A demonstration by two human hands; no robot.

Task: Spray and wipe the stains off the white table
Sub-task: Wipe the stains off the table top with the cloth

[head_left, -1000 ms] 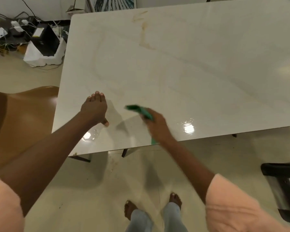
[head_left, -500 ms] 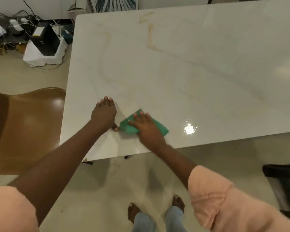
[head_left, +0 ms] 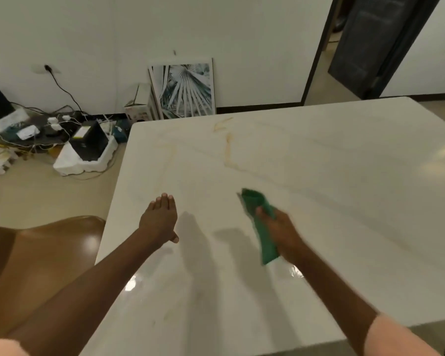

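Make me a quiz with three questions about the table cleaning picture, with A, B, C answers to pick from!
1. Where is the brownish stain?
A) far part of the table
B) on the chair
C) under the left hand

2. What colour is the cloth?
A) red
B) green
C) yellow

3. What is the left hand doing?
A) squeezing a bottle
B) gripping the cloth
C) lying flat, fingers straight

Answers: 1 A, the streak sits beyond both hands on the white table. 2 B, it is plainly green. 3 C, it holds nothing; the right hand grips the cloth.
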